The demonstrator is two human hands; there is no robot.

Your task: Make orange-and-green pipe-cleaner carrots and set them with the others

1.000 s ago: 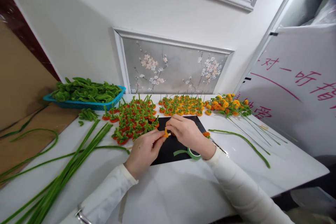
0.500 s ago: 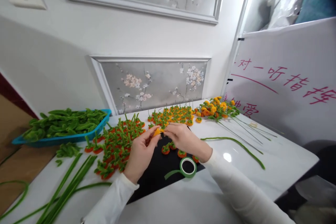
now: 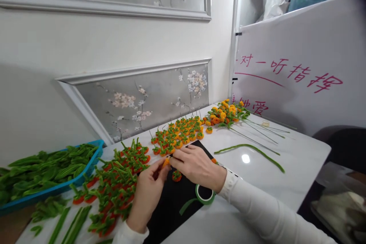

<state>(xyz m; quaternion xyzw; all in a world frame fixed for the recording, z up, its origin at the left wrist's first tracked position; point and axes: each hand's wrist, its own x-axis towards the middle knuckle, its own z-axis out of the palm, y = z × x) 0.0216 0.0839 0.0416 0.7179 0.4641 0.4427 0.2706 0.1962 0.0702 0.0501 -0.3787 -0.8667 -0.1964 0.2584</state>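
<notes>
My left hand (image 3: 148,188) and my right hand (image 3: 197,167) meet above a black mat (image 3: 171,206), fingertips pinched together on a small orange pipe-cleaner piece (image 3: 166,162). Just below it an orange fruit with a green top (image 3: 176,175) lies on the mat. A roll of green tape (image 3: 204,194) with a loose tail sits by my right wrist. To the left of my left hand is a pile of red-orange fruits with green stems (image 3: 120,183).
A blue tray of green pipe-cleaner leaves (image 3: 42,171) sits at the far left. Orange fruits (image 3: 178,137) lie behind the mat, yellow flowers on wire stems (image 3: 228,112) at the back right, and a long green pipe cleaner (image 3: 251,152) on the white table (image 3: 297,160). A whiteboard (image 3: 300,72) stands right.
The view has swung up and to the right, so the tray and piles now sit lower left. Both hands stay together on the orange piece, shifted slightly lower in view.
</notes>
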